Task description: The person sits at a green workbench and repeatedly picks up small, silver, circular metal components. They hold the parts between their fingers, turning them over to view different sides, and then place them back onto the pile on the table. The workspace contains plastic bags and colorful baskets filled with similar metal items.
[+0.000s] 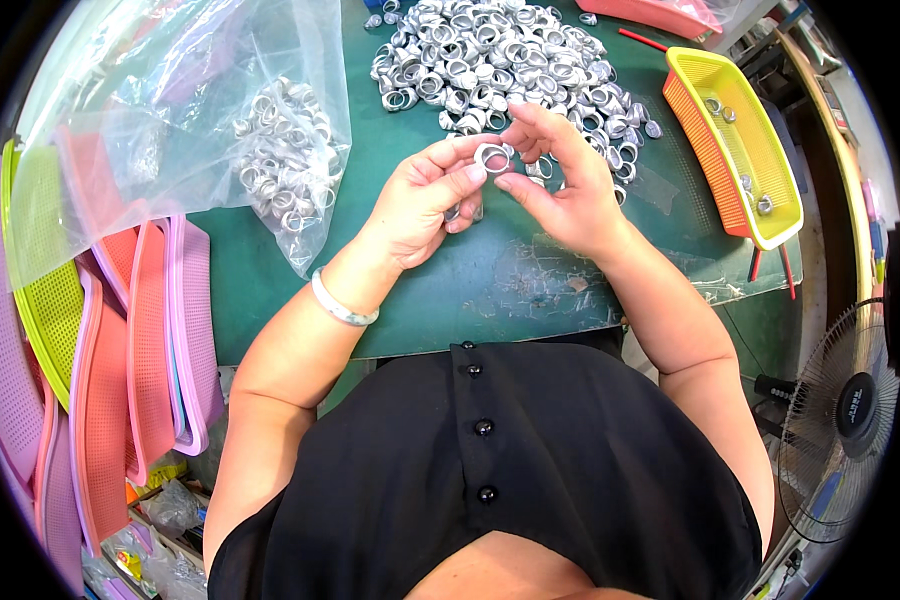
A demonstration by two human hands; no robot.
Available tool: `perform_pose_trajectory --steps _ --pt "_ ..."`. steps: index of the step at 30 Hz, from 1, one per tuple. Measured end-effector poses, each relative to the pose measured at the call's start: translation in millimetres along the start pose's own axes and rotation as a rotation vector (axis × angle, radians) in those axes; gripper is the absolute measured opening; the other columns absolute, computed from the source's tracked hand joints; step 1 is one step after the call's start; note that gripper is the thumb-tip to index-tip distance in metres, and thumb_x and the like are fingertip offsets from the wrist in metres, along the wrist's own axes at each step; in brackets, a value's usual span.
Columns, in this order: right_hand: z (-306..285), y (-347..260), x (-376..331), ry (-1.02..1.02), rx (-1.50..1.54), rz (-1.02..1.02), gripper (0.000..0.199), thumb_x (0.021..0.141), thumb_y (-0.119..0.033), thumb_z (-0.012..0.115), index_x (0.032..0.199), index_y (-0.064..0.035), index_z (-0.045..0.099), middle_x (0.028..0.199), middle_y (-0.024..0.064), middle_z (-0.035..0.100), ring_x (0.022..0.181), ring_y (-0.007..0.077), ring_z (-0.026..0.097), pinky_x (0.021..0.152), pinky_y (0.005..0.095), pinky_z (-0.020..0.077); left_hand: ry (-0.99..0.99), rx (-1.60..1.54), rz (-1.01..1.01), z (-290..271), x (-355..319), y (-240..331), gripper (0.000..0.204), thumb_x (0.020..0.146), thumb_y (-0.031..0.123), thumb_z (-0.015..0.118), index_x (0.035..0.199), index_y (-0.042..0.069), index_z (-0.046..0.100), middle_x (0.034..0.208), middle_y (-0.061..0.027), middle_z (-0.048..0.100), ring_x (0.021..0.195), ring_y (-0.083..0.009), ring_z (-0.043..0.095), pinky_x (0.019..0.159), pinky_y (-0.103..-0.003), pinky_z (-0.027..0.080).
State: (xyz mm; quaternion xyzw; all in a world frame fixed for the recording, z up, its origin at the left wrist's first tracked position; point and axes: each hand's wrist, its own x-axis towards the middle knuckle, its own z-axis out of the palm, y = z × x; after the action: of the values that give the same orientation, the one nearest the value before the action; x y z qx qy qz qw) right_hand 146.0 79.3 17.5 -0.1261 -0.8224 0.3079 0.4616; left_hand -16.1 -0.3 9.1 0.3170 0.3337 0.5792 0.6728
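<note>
My left hand (422, 200) pinches a silver-grey metal ring (479, 156) between thumb and forefinger, its round opening facing up toward me. Something else small and grey shows by the lower fingers of that hand, too hidden to name. Close on the ring's right side is my right hand (570, 180), thumb and fingers curved and apart, with nothing gripped between them. Whether its fingertips touch the ring, I cannot tell. Just beyond both hands spreads a large heap of similar metal rings (500, 60) on the green tabletop (450, 290).
A clear plastic bag (310, 215) holding several rings lies at the left. Stacked pink, purple and green plastic baskets (150, 350) stand beside the table. At the right edge is a yellow basket (710, 75) with a few rings. A fan (855, 415) stands lower right.
</note>
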Motion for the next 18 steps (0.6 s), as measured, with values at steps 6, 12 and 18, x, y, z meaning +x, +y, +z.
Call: perform_pose_trajectory --steps 6,12,18 --pt "0.5 -1.3 -0.2 0.0 -0.008 0.012 0.059 0.067 0.002 0.07 0.122 -0.0061 0.047 0.089 0.0057 0.057 0.076 0.0149 0.056 0.063 0.0257 0.0457 -0.031 0.008 0.003 -1.6 0.1 -0.6 0.032 0.089 0.013 0.052 0.121 0.005 0.051 0.101 -0.0041 0.061 0.058 -0.004 0.042 0.047 -0.016 0.033" --pt "0.0 -0.5 -0.3 -0.008 -0.017 0.005 0.059 0.067 0.002 0.07 0.121 -0.0059 0.047 0.089 0.0055 0.057 0.076 0.0151 0.056 0.063 0.0259 0.0459 -0.034 0.011 0.009 -1.1 -0.2 0.1 0.032 0.09 0.013 0.052 0.121 0.005 0.05 0.102 -0.0045 0.06 0.058 -0.0045 0.042 0.047 -0.016 0.034" --pt "0.9 -0.1 -1.5 -0.017 0.012 0.016 0.058 0.068 0.002 0.069 0.121 -0.0057 0.047 0.088 0.0057 0.058 0.076 0.0161 0.056 0.063 0.0262 0.0464 -0.055 0.009 -0.007 0.2 -0.7 0.2 0.032 0.091 0.014 0.049 0.121 0.002 0.049 0.102 -0.0063 0.06 0.058 -0.005 0.043 0.047 -0.017 0.035"
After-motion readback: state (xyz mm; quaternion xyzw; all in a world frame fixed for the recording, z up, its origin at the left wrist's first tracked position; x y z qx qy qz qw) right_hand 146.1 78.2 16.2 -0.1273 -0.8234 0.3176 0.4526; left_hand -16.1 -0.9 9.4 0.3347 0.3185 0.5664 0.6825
